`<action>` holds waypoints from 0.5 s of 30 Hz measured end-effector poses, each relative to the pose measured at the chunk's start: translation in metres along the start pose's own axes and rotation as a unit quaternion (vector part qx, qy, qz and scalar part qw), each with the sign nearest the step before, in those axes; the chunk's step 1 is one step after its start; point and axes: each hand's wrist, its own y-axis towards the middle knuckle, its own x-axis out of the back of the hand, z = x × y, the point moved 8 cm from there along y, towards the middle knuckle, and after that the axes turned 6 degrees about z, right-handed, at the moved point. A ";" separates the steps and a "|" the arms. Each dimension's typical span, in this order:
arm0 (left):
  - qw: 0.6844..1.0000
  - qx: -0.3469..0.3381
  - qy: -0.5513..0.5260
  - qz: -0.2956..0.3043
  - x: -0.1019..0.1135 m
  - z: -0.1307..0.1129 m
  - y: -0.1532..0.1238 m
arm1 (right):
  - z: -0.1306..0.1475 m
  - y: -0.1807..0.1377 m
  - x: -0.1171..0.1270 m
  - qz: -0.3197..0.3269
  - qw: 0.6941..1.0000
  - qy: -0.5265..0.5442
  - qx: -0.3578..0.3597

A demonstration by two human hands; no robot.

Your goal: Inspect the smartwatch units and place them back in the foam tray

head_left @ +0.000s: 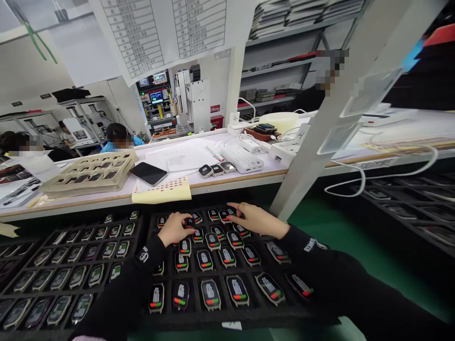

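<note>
A black tray (213, 315) in front of me holds several small watch-like devices with lit screens showing red and green bars. My left hand (174, 228) rests on the tray's far rows, fingers curled round one dark device (189, 222). My right hand (254, 219) lies beside it to the right, fingers stretched out, fingertips touching devices (226, 215) in the back row. Both arms wear black sleeves.
A second black tray (71, 265) of similar devices sits to the left. Behind runs a white bench with a beige tray (88, 175), a dark phone (148, 173), a sticker sheet (165, 190), three loose devices (216, 169) and white chargers. A slanted white post (320, 128) rises at right. Other people sit at far left.
</note>
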 end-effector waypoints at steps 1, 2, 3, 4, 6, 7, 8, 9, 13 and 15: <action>1.000 0.004 0.022 -0.005 0.002 0.001 -0.001 | 0.003 -0.006 0.003 -0.012 1.000 0.019 0.010; 0.999 0.008 0.037 -0.004 0.003 0.001 -0.003 | 0.005 -0.013 0.005 -0.018 0.999 0.036 0.020; 0.999 0.014 0.041 0.001 0.004 0.002 -0.004 | 0.009 -0.020 0.005 -0.019 0.998 0.052 0.027; 0.999 0.018 0.037 0.006 0.006 0.002 -0.007 | 0.012 -0.028 0.005 -0.019 0.997 0.065 0.033; 1.000 0.016 0.017 -0.006 0.017 -0.004 -0.016 | 0.021 -0.043 0.005 -0.022 0.995 0.084 0.052; 1.000 0.011 -0.003 -0.020 0.025 -0.009 -0.025 | 0.026 -0.051 0.005 -0.028 0.993 0.092 0.063; 0.999 0.006 -0.031 -0.031 0.033 -0.014 -0.036 | 0.029 -0.059 0.005 -0.037 0.992 0.100 0.070; 0.997 0.000 -0.068 -0.035 0.041 -0.020 -0.050 | 0.031 -0.068 0.006 -0.050 0.990 0.108 0.073; 0.971 0.014 -0.235 0.038 0.046 -0.028 -0.131 | 0.012 -0.108 0.007 -0.146 0.977 0.152 0.027; 0.953 0.036 -0.300 0.036 0.037 -0.015 -0.182 | -0.016 -0.137 -0.001 -0.209 0.963 0.168 -0.036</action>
